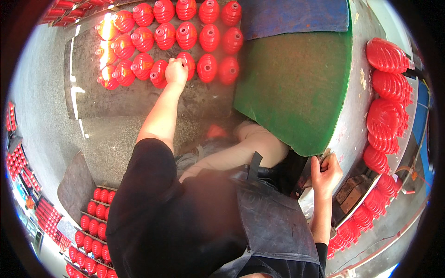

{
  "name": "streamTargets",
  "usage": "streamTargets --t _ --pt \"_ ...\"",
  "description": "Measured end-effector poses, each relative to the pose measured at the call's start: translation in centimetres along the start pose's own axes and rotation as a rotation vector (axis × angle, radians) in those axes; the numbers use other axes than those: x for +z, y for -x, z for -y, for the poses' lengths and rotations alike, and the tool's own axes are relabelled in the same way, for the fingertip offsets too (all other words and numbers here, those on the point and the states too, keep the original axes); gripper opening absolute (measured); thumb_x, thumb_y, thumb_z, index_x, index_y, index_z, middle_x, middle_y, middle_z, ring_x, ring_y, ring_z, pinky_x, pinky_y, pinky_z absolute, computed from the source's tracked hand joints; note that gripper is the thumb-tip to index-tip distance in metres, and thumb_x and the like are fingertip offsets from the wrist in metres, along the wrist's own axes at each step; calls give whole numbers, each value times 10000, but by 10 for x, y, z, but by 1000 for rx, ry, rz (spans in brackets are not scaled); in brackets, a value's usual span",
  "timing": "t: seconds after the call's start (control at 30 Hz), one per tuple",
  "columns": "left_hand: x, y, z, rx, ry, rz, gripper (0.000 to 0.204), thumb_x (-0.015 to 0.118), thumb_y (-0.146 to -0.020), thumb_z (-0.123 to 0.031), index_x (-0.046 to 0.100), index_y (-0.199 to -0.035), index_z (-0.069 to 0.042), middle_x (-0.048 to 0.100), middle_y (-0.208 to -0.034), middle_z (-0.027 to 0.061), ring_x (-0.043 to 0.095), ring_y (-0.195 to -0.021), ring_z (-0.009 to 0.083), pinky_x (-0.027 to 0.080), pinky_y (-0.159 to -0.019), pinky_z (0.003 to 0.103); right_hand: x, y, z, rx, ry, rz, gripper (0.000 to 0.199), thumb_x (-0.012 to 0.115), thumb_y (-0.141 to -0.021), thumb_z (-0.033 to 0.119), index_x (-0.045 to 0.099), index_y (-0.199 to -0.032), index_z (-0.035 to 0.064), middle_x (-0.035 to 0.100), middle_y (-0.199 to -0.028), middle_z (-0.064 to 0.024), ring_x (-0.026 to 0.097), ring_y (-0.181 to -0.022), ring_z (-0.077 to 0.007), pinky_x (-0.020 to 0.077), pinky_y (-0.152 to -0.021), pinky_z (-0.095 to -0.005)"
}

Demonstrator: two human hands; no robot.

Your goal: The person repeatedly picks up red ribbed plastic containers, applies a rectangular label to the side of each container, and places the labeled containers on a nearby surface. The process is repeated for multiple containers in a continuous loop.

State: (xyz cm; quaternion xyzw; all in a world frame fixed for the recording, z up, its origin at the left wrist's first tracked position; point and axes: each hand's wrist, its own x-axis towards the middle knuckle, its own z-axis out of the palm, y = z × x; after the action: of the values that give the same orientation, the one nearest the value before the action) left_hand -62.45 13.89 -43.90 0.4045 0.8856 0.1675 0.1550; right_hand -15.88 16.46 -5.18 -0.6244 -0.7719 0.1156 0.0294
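Observation:
My left hand [177, 72] reaches forward over rows of red ribbed, bulb-shaped plastic pieces with short open necks. Its fingers are closed at the neck of one red ribbed piece [187, 60] in the nearest row, covering that neck. Just left of the hand, another red piece [159, 72] leans slightly. On the right, by the near corner of the green board [296, 92], my right hand [327, 172] is closed with the thumb up. Whatever lies in its fingers is too small and hidden to name.
The rows stand on a dark flat board [139, 104] on the floor. A blue sheet [296, 18] covers the green board's far end. More red pieces [387, 85] line the right side. Racks of red pieces [95, 227] stand at lower left. My bent leg [259, 143] is below the green board.

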Motion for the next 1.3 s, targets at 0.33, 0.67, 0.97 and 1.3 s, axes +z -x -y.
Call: streamTargets --t 0.33,0.67,0.97,1.3 --pt "-37 20 6 15 -63 -167 489 823 -811 -293 708 -1261 -141 654 -1216 161 630 -1125 359 524 -937 484 2 0 -1 -19 -21 -20 463 864 -772 158 421 -682 60 443 -565 -72 408 -482 -196 384 -488 -338" --pt "-40 18 94 -115 5 -151 219 768 -841 -144 758 -1061 -143 667 -1083 153 687 -976 373 557 -859 473 1 0 3 -25 -41 -24 454 855 -779 136 419 -683 53 435 -576 -75 410 -502 -186 388 -501 -334" --pt "-33 -13 82 -106 -33 -189 147 745 -864 -164 782 -999 -119 707 -1038 163 708 -960 353 568 -851 459 1 0 3 -11 -27 -24 452 858 -775 142 425 -682 53 442 -570 -78 416 -499 -189 387 -499 -337" --pt "-30 -35 82 -121 -60 -155 175 758 -844 -170 796 -1007 -118 722 -1017 180 714 -955 355 574 -856 460 1 -1 3 20 5 -10 461 863 -771 156 422 -679 56 446 -565 -78 414 -495 -193 386 -496 -340"
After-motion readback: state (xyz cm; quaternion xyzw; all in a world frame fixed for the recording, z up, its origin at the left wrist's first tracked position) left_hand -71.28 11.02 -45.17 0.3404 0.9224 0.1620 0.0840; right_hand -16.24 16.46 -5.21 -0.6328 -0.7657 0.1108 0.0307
